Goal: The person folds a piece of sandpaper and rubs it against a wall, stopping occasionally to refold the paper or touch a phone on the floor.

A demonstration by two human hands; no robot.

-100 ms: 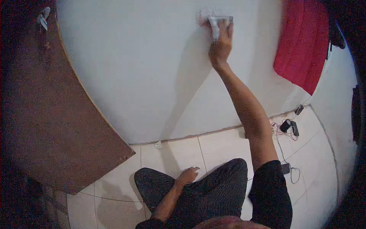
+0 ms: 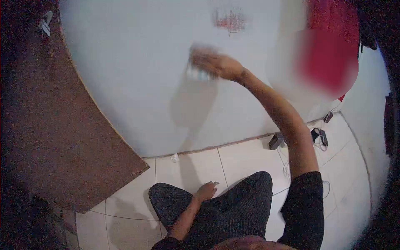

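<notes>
My right hand [image 2: 216,64] is stretched out over the white wall [image 2: 137,83], its fingers wrapped round a pale cloth or paper [image 2: 199,75], blurred by motion. Up and to the right of it, a reddish-brown smudge [image 2: 230,21] marks the wall. My left hand [image 2: 206,191] rests over my lap between the knees, its fingers partly spread with nothing seen in them.
A brown door or panel [image 2: 75,129] fills the left side, with a handle [image 2: 46,25] near its top. Red fabric [image 2: 327,54] hangs at the upper right, partly blurred. A dark box [image 2: 275,141], adapters and cables lie by the wall's foot. A small white scrap [image 2: 174,158] is on the floor.
My right hand has moved down and to the left with the cloth or paper, uncovering the smudge. My left hand stays in place. The dark box is now more visible beside my arm.
</notes>
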